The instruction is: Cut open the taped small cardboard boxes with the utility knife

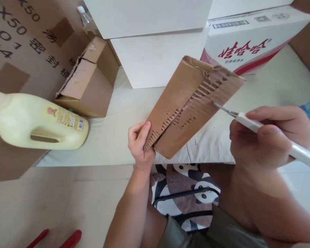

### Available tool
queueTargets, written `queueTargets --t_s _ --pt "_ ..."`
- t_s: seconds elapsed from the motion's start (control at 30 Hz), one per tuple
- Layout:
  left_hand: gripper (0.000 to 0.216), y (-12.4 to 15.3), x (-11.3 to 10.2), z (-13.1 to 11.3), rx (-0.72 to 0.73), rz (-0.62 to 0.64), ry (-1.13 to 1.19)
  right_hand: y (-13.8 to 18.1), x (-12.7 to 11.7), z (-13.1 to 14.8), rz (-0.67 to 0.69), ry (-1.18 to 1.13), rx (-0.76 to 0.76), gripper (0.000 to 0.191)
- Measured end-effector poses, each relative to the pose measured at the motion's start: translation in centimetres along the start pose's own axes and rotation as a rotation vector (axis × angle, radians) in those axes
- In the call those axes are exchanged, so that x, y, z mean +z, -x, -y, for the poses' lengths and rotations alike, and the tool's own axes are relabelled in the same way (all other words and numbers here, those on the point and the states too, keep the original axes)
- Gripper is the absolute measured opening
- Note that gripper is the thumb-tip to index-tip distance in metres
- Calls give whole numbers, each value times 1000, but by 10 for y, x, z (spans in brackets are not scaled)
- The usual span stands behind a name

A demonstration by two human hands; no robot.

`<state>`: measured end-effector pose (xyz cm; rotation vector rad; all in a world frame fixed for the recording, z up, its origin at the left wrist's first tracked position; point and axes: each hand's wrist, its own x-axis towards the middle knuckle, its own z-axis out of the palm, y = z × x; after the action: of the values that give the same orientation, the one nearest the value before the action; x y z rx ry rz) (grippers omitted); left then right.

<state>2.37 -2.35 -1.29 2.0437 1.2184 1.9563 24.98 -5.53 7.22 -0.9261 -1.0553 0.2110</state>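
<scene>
A pale cloth (111, 141) covers the surface ahead, with boxes along its back and a tiled floor (49, 199) below its front edge. The left hand (141, 143) pinches the near end of the cardboard (170, 100), thumb on the upper face and fingers curled beneath. The right hand (268, 134) is closed round the white handle of a knife (250, 123), held like a pen, its blade pointing at the cardboard's right edge; I cannot tell whether the tip touches. The cardboard is held tilted above the cloth, between the hands, its face torn lengthwise to bare the ridges. Beyond it stand white boxes (157, 58) and, to their right, a red-lettered carton (248, 44). To the left are a small brown box (93, 82) and, nearer, a yellow jug (23, 117) lying on its side. Below the cardboard, a panda print (181, 203) shows behind black bars (183, 197).
</scene>
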Motion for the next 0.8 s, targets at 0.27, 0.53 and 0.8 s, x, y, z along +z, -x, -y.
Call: queueTargets --t_s 0.27,0.53,0.8 --pt "41 -1 -2 6 -259 -44 -43 2 2 -18 -55 -104 115 31" --pt "40 -2 -3 8 -345 -140 87 17 -1 -57 448 454 203 26" --pt "43 1 0 16 -566 -266 153 17 -3 -66 578 576 268 38"
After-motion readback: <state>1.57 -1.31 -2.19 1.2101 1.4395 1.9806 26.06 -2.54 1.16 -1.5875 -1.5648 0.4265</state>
